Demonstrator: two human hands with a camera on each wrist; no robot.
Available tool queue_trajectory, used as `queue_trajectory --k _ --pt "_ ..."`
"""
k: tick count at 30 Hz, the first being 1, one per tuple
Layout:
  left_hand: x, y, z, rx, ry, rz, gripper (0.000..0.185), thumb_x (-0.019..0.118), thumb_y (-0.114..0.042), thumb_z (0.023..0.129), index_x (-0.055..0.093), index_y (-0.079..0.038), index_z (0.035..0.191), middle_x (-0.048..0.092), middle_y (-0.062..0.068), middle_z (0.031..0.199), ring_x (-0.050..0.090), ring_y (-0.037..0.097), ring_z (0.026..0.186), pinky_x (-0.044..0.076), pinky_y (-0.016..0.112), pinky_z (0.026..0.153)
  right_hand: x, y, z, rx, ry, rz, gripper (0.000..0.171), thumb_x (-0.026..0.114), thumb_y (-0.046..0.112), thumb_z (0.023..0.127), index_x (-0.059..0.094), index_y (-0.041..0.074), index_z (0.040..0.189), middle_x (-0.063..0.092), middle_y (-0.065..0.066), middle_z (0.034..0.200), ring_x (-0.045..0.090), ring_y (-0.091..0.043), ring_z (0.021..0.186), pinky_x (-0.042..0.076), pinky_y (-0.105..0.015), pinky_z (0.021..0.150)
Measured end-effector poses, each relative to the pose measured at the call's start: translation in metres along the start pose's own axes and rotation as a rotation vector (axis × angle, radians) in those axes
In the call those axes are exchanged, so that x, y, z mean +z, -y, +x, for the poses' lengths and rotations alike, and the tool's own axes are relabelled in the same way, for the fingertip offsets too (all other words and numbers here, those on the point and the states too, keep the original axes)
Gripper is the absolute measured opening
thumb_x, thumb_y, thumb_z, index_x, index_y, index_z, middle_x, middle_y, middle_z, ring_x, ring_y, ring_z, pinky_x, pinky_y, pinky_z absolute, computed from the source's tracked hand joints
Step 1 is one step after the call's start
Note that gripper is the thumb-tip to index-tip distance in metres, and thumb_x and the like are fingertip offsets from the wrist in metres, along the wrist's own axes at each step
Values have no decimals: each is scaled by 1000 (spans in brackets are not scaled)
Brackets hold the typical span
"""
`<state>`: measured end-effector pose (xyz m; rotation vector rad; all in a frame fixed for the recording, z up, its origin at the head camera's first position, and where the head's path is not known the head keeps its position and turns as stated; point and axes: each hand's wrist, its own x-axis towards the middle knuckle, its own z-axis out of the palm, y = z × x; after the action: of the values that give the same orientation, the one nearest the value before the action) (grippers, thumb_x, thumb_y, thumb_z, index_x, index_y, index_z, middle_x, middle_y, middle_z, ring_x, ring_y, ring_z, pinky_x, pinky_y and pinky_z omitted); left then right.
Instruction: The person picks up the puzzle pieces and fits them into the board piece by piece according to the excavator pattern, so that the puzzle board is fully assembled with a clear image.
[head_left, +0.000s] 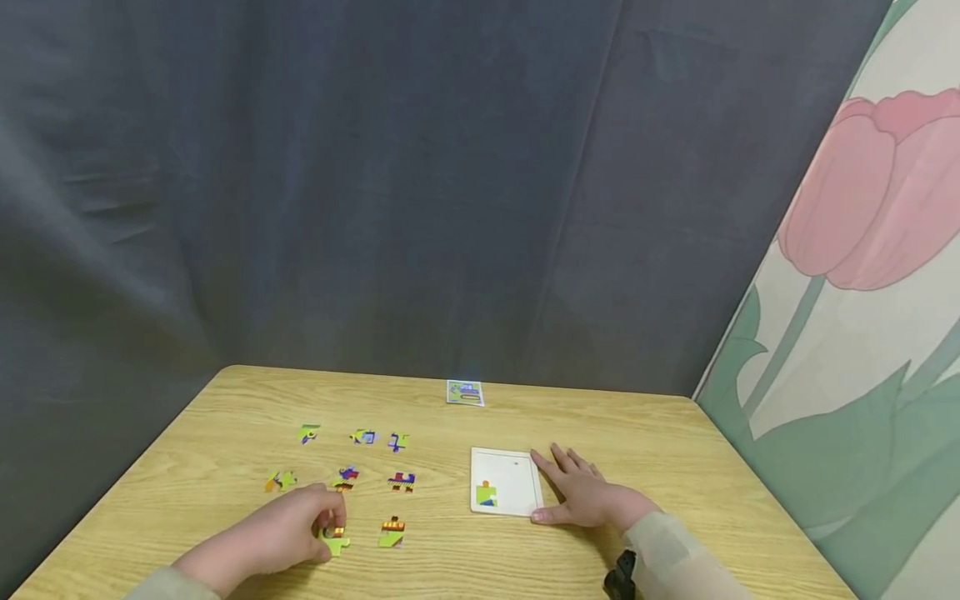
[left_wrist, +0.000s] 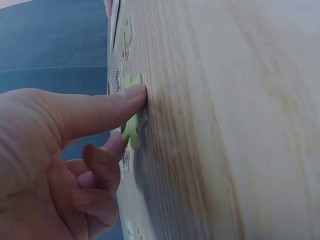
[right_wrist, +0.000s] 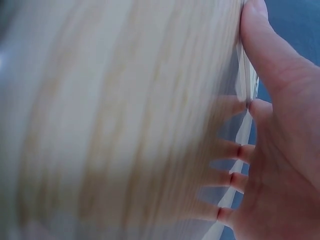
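Between thumb and fingertips, my left hand (head_left: pixel 288 527) pinches a mostly green jigsaw piece (head_left: pixel 335 542) close to the tabletop. The left wrist view shows the thumb across the piece's green face (left_wrist: pixel 132 127), the other fingers loosely bent behind. My right hand (head_left: pixel 585 492) lies with fingers spread along the right edge of a white puzzle tray (head_left: pixel 517 483), thumb at its lower corner. One green jigsaw piece with a blue patch (head_left: pixel 486 495) sits in the tray's lower left corner. The right wrist view has the hand (right_wrist: pixel 270 130) low against the wood, fingertips on the table.
Several loose pieces lie in rough rows on the left, including a red and yellow piece (head_left: pixel 392 532), a striped piece (head_left: pixel 401 481) and an orange and green one (head_left: pixel 281 481). A small picture card (head_left: pixel 465 392) lies near the back edge of the wooden table (head_left: pixel 600 417). A dark curtain (head_left: pixel 420 192) hangs behind.
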<state>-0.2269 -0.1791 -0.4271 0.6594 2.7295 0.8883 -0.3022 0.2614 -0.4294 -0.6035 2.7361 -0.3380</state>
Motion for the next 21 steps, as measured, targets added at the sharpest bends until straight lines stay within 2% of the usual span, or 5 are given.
queue_trajectory --k 5,9,13,17,21 --pt "-1 1 3 -14 20 -8 32 85 -8 73 61 -22 88 49 0 82 46 20 75 39 34 65 0 -1 0 -4 -1 -5 97 59 67 85 18 17 159 8 -23 161 9 -50 143 15 -68 107" --pt "-3 2 3 -18 31 -36 27 83 -7 76 62 -21 85 51 0 74 46 17 68 38 33 60 1 0 0 -3 -9 -5 96 60 65 85 20 18 158 10 -24 160 10 -50 143 15 -67 108" --pt "-11 0 4 20 52 -80 20 76 -4 83 65 -20 81 54 -1 70 48 15 62 39 31 56 2 0 0 0 -8 -4 95 61 65 85 20 19 159 10 -23 161 10 -49 143 16 -66 108" --pt "-23 -11 12 67 63 -93 20 72 0 86 67 -18 80 56 -2 72 49 15 63 42 33 57 2 1 1 7 -12 -8 96 61 65 85 19 21 159 10 -22 161 10 -49 144 15 -66 109" --pt "-32 -33 28 108 44 -67 19 71 -2 87 68 -20 81 57 -4 74 51 16 67 43 34 59 2 2 0 8 -13 -12 96 61 65 85 20 21 159 11 -23 161 10 -49 144 15 -66 109"
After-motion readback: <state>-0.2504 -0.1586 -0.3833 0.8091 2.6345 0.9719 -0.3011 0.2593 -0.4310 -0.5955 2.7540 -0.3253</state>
